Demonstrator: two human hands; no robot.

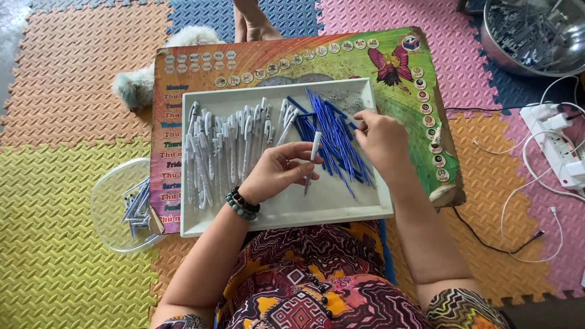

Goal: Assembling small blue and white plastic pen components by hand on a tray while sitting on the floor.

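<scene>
Upright in the left hand [277, 173], a white pen barrel [312, 159] is pinched over the white tray [341, 204], open end up, while the right hand [381, 137] pinches at the blue refills [332, 131]; white pen barrels [225, 149] lie alongside.

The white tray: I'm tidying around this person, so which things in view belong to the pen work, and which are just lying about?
In use:
left hand holding a white pen barrel
right hand at the blue refills
white tray
white pen barrels pile
small springs

Lying about:
power strip
white cables
fluffy toy
</scene>
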